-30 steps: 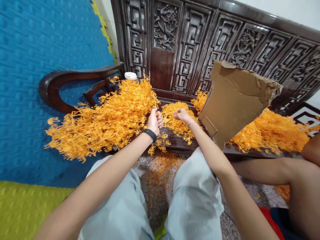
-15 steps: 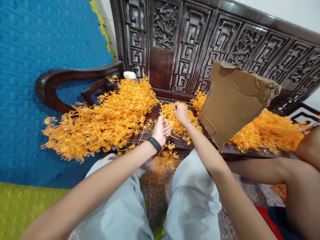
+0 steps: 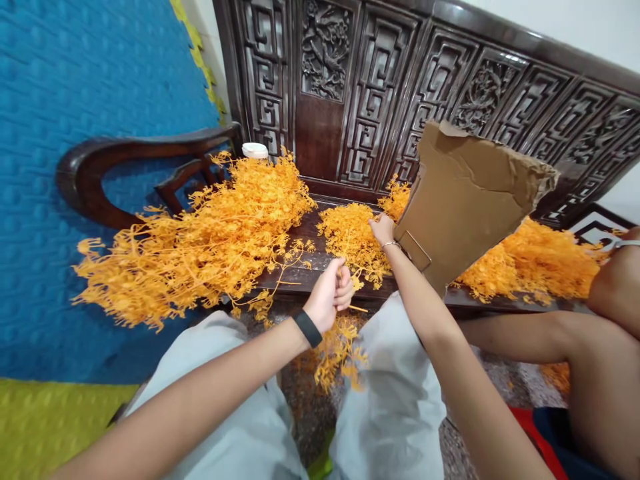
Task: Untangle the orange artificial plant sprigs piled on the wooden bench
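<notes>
My left hand [image 3: 330, 293], with a dark band at the wrist, is closed around the stems of an orange artificial flower sprig [image 3: 334, 353]. The sprig's branches hang below the fist, above the floor between my knees. My right hand [image 3: 383, 230], wearing a thin bracelet, reaches to the right edge of a small heap of orange sprigs [image 3: 353, 233] on the dark wooden bench. Its fingers are drawn together against the heap; what they pinch is hidden. A far larger heap of the same sprigs [image 3: 215, 247] spreads to the left.
A torn cardboard sheet [image 3: 475, 193] stands tilted right of my right hand, with more orange sprigs [image 3: 540, 260] behind it. A white round item [image 3: 255, 151] sits by the carved backrest [image 3: 323, 137]. Another person's bare leg [image 3: 525, 333] is at the right.
My left hand has moved down toward me with the sprig, away from the small heap. My right hand has shifted right, toward the cardboard, so the hands are farther apart.
</notes>
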### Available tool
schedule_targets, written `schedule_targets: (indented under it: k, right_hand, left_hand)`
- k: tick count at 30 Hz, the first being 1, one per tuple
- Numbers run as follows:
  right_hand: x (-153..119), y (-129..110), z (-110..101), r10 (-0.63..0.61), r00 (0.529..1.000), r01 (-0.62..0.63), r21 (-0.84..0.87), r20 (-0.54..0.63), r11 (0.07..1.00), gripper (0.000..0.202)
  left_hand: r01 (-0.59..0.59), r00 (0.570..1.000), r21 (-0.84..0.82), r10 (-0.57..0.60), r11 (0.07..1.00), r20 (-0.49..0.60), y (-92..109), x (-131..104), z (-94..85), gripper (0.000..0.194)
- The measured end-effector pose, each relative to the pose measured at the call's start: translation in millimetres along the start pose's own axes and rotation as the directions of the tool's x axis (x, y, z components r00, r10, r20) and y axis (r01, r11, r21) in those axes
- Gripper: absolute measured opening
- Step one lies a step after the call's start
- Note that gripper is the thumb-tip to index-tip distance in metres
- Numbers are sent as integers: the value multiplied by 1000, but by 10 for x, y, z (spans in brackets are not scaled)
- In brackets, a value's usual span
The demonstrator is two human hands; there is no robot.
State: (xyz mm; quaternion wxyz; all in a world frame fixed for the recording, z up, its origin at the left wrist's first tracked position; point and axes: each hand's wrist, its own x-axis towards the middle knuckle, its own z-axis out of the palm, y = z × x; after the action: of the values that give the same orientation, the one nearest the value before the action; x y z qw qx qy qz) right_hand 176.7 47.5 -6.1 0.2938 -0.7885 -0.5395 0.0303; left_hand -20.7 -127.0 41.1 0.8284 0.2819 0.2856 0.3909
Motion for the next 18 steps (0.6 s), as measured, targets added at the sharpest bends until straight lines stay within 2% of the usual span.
schedule_targets:
  k: [3,7,11,18]
  right_hand:
    - [8,0,35,-2,997,-4,75,77,997,24]
    - [-10,42,30,15,984,-40,137,175,990,23]
    - [-24,82,36,23,984,-48,139,175,989,18]
    - [-56,62,-27,38,992,-63,212,120,975,19]
  left_hand:
    - [-96,995,-37,97,995,22,170,39,-13,44]
    - [-199,980,-76,198,977,-19,393,65,-41,47]
    - [-252,966,-103,244,962,-85,530,139,-122,47]
    - [-281,951,-86,266,956,-156,599,275,-206,48]
